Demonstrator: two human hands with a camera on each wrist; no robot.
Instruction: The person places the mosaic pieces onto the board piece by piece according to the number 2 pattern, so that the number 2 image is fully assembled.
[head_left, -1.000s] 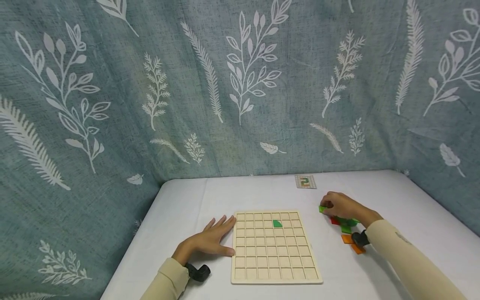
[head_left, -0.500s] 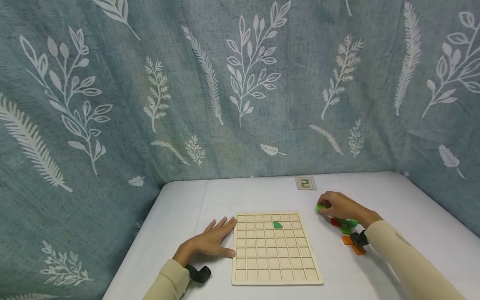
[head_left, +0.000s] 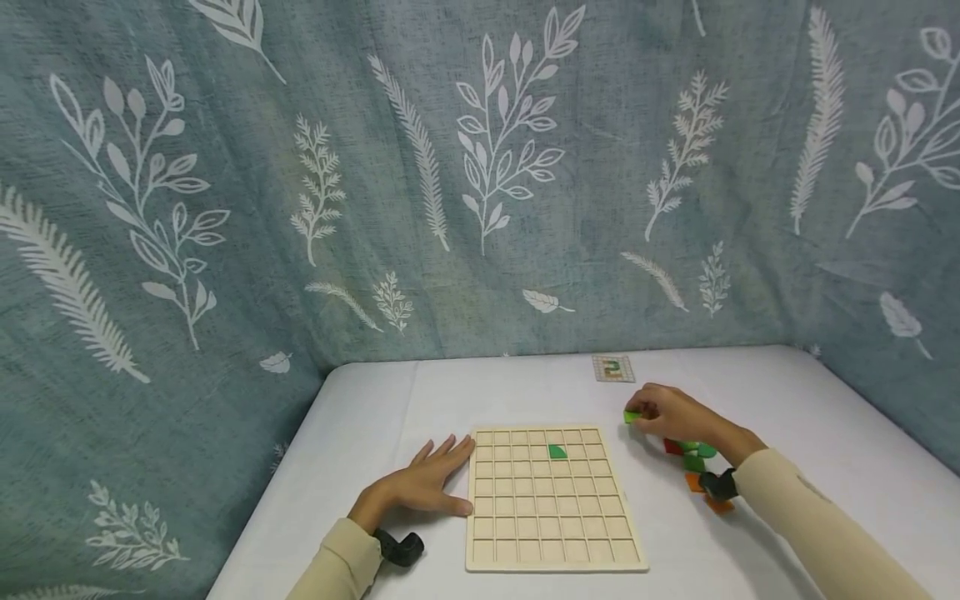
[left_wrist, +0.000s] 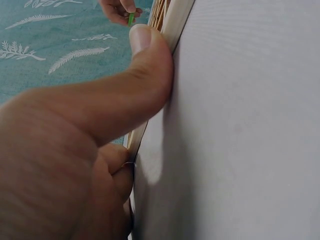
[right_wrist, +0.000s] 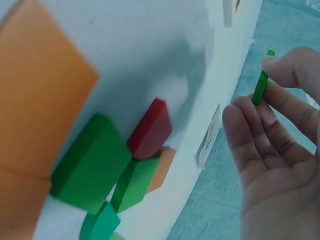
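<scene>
A pale wooden grid board (head_left: 557, 500) lies on the white table, with one dark green rounded tile (head_left: 557, 451) in a cell of its upper rows. My left hand (head_left: 426, 485) rests at the board's left edge, fingers spread and thumb touching the rim; the left wrist view shows the thumb (left_wrist: 145, 65) against the board's side. Between thumb and fingers my right hand (head_left: 670, 412) pinches a light green tile (head_left: 632, 417), held above the table right of the board. The right wrist view shows that green tile (right_wrist: 261, 82) edge-on.
Beneath the right forearm lies a loose pile of tiles: red (head_left: 673, 447), green (head_left: 693, 461) and orange (head_left: 718, 504). A small pattern card (head_left: 613, 368) lies near the table's far edge. A leaf-print curtain (head_left: 480, 183) hangs behind the table.
My right hand has moved a little to the left with the light green tile, away from the pile. The left hand keeps its place at the board.
</scene>
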